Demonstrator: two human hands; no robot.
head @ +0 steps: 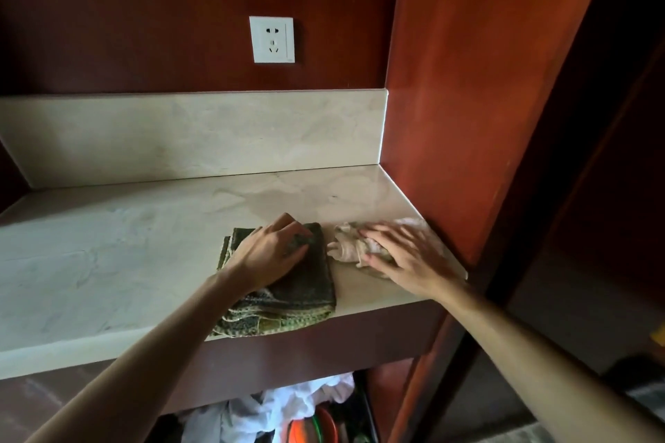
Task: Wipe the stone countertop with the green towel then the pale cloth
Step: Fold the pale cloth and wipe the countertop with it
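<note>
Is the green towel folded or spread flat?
Folded: the green towel shows stacked layers along its near edge, under the left hand.

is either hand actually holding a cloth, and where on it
Neither is lifted. The left hand presses flat on the far half of the folded green towel; the right hand lies spread over the crumpled pale cloth, covering its right side.

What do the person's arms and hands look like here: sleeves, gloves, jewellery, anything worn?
Both forearms are bare as far as the frame shows; no sleeve or cuff is in view. The left hand and right hand wear no gloves. No watch, bracelet or ring is visible on either. The right hand's fingers are a little motion-blurred, so a thin ring there cannot be ruled out.
</note>
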